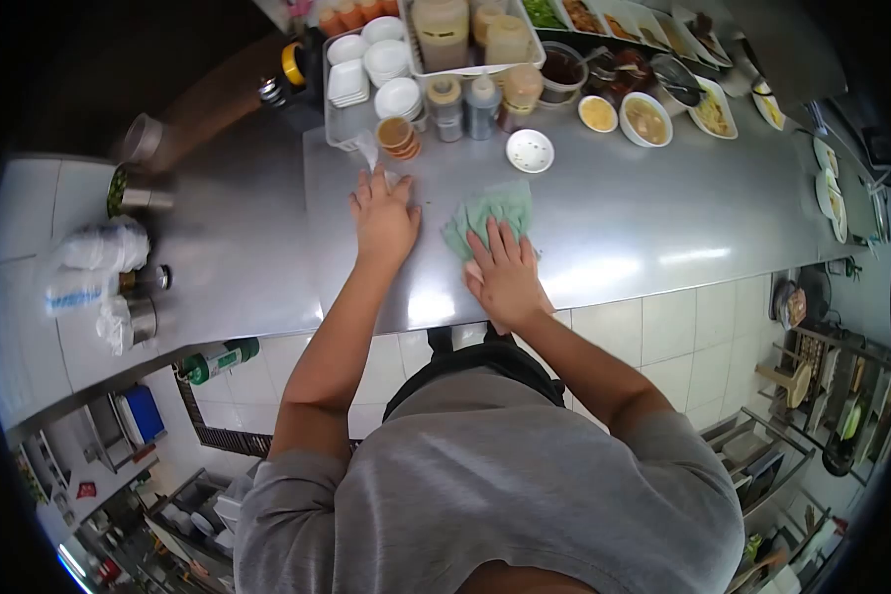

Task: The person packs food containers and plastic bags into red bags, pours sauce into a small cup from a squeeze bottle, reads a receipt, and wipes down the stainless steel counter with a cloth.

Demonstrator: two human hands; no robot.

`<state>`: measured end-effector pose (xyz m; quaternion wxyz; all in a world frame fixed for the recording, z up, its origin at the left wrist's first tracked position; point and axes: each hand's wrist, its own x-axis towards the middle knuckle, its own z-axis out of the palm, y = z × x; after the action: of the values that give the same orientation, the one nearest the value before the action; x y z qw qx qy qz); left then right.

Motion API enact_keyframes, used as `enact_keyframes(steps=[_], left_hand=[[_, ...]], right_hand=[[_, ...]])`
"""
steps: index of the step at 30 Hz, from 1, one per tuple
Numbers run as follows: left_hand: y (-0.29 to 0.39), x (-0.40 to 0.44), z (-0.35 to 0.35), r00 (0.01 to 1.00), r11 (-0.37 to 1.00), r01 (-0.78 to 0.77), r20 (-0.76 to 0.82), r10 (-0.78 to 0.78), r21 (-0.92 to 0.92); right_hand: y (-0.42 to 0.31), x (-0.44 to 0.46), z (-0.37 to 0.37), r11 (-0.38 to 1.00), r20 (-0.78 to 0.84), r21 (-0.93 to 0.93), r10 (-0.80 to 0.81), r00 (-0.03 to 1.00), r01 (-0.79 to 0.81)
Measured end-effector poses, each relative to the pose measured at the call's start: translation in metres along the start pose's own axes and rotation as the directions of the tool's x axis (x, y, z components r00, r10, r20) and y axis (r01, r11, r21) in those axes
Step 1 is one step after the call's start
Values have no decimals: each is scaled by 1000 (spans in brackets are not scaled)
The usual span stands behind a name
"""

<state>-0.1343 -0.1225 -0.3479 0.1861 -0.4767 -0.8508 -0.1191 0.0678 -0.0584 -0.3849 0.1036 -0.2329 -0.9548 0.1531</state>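
My right hand [508,272] rests on a crumpled green cloth [490,213], its fingers curved over the near part and pressing it against the steel counter [584,218]. My left hand [384,220] lies on the counter to the left, fingers spread and holding nothing visible. Just beyond its fingertips are a piece of clear plastic [368,148] and a short stack of small orange-brown cups [398,139]. A small white dish [530,151] with dark specks sits past the cloth.
Squeeze bottles [482,107] and a tray of white dishes [347,83] line the back. Farther right stand a white bowl of food [645,121] and a pot of dark sauce [562,74]. Plastic-wrapped items [99,247] and a metal tin [141,319] are at the left.
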Motion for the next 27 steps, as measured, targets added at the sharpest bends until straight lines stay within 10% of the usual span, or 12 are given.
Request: enact_keyframes(steps=[5, 9, 11, 13, 15, 16, 18, 21, 24, 27], left_hand=[[-77, -53, 4, 923, 925, 283, 335, -190, -254], [-124, -106, -42, 921, 871, 382, 201, -333, -309], [-150, -131, -68, 897, 836, 440, 202, -393, -327], [-177, -151, -102, 879, 816, 477, 192, -437, -325], [-200, -173, -142, 865, 809, 502, 189, -466, -304], [-213, -188, -155, 852, 798, 523, 172, -494, -299], [-234, -221, -179, 823, 772, 566, 146, -548, -290], [-255, -259, -189, 691, 596, 702, 169, -703, -390], [-264, -280, -195, 677, 566, 709, 181, -714, -419], [-285, -297, -208, 644, 519, 727, 186, -742, -450]], right_hand=[[-39, 80, 20, 1000, -101, -19, -26, 995, 24], [-120, 72, 43, 858, 246, 224, -509, 825, 463], [-154, 46, 78, 569, -20, 455, -762, 647, 685], [-185, 70, 75, 548, 128, 566, -796, 592, 615], [-195, 115, 68, 698, -163, 421, -569, 806, 579], [-187, 146, 79, 638, 32, 763, -194, 981, 101], [-188, 157, 116, 428, 224, 863, 153, 962, -269], [-219, 140, 174, 790, -42, 570, -245, 969, 224], [-296, 75, 153, 466, 231, 711, -862, 451, 527], [-312, 108, 126, 549, 159, 805, -569, 807, 228]])
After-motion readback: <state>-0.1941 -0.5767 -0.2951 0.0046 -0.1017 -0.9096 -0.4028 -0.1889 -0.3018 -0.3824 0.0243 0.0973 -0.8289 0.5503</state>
